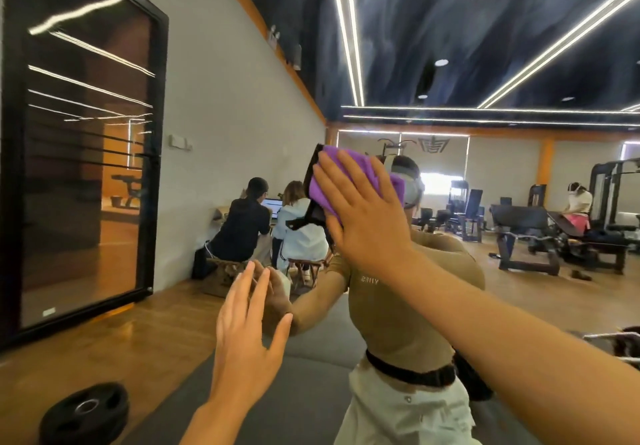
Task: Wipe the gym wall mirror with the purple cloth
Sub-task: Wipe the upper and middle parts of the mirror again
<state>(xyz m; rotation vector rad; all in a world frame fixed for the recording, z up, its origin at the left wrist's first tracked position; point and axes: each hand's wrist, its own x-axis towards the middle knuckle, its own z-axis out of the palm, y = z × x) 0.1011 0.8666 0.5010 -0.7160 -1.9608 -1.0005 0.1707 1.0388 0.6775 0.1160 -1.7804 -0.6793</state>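
The right hand is pressing the purple cloth flat against the mirror with straight fingers, while the left hand, below and left of it, is touching the glass open-palmed.

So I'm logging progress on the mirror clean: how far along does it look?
Done: nothing the picture can confirm; no wiped patch stands out on the mirror. In hand: the right hand presses the purple cloth flat on the glass at head height, while the left hand is open beside it. Left: apparently most of the mirror.
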